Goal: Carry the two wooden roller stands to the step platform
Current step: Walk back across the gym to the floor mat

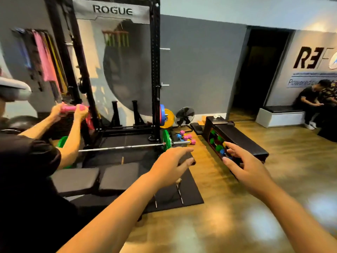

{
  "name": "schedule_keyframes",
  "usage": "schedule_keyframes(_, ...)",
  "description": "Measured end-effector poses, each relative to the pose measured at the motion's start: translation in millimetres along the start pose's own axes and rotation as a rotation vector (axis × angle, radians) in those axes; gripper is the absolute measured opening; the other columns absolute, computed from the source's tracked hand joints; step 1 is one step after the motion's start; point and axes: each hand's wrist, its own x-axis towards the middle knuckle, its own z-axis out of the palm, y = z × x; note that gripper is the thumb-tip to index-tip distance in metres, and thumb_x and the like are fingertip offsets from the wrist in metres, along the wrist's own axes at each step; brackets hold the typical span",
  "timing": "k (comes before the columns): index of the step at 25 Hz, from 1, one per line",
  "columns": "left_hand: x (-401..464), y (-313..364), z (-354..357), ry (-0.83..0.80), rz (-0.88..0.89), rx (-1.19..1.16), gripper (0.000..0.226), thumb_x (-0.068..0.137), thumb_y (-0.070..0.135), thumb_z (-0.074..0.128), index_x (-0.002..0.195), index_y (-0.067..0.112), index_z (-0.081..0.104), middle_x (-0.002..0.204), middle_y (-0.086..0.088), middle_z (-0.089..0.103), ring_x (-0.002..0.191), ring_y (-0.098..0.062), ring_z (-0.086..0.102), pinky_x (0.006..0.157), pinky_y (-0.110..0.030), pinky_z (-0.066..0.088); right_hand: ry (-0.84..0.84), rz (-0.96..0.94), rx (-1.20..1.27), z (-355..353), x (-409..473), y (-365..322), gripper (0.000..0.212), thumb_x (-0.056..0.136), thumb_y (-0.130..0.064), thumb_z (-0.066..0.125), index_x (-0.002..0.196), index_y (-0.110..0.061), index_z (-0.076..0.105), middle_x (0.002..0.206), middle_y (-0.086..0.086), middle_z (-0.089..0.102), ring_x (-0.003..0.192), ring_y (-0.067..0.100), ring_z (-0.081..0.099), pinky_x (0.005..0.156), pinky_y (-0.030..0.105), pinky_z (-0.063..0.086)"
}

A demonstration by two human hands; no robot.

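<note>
- "ROGUE" is printed in bold black capitals on the grey banner across the top of the black rack, at 11 o'clock.
- On the pale wall at 2 o'clock a black logo reads "R", a mirrored "E", then "F" before the frame edge cuts it off. The word "Powered" runs beneath it in slanted letters, and the rest is unreadable.
- The roller stands are on the black floor mat just below centre, mostly hidden by the left wrist. Only a small pale wooden piece and thin metal rods running toward 6 o'clock show — too blurred for more.
- The left hand hangs above them with its grip apart, fingers spread and empty.
- The right hand is at 3 o'clock of the left, also spread wide and holding nothing.
- The step platform is a long, low black block on the wood floor, beyond the right hand toward 1 o'clock. Green and blue shapes show along its near side.
- A barbell with a green plate lies across the rack's base, toward 10 o'clock of the left hand.
- At 9 o'clock another person holds a pink object in both hands.
</note>
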Motion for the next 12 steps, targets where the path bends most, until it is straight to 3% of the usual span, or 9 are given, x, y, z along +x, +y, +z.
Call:
schedule_keyframes(4, 34, -14, 48, -0.003, -0.109, 0.001, 0.046, 0.103, 0.051, 0.048, 0.147, 0.036, 0.051, 0.12, 0.02, 0.061, 0.114, -0.005, 0.051, 0.087, -0.024, 0.04, -0.092, -0.033, 0.035, 11, 43, 53, 0.054, 0.1, -0.038, 0.063, 0.15, -0.044, 0.045, 0.137, -0.011, 0.059, 0.13, 0.011, 0.052, 0.108, 0.045, 0.046)
schedule_keyframes(7, 71, -18, 82, -0.003, -0.11, 0.008, 0.046, 0.103, 0.053, 0.045, 0.147, 0.039, 0.048, 0.139, 0.016, 0.06, 0.126, -0.006, 0.049, 0.099, -0.028, 0.042, -0.097, -0.076, 0.03, 7, 80, 89, 0.054, 0.099, -0.042, 0.062, 0.148, -0.051, 0.041, 0.135, -0.015, 0.059, 0.13, 0.009, 0.053, 0.106, 0.045, 0.048)
schedule_keyframes(10, 107, -4, 100, 0.013, -0.093, 0.008, 0.046, 0.103, 0.054, 0.043, 0.146, 0.04, 0.048, 0.143, 0.018, 0.057, 0.132, -0.002, 0.045, 0.104, -0.025, 0.039, -0.064, -0.082, 0.061, -10, 107, 119, 0.056, 0.098, -0.045, 0.061, 0.15, -0.05, 0.043, 0.136, -0.016, 0.059, 0.129, 0.003, 0.052, 0.106, 0.044, 0.049)
schedule_keyframes(12, 122, 14, 105, 0.028, -0.095, 0.002, 0.048, 0.102, 0.055, 0.043, 0.147, 0.04, 0.048, 0.143, 0.019, 0.057, 0.132, 0.0, 0.044, 0.103, -0.022, 0.036, -0.052, -0.11, 0.078, -25, 115, 129, 0.053, 0.098, -0.047, 0.059, 0.145, -0.061, 0.04, 0.135, -0.022, 0.058, 0.127, -0.006, 0.05, 0.104, 0.039, 0.048)
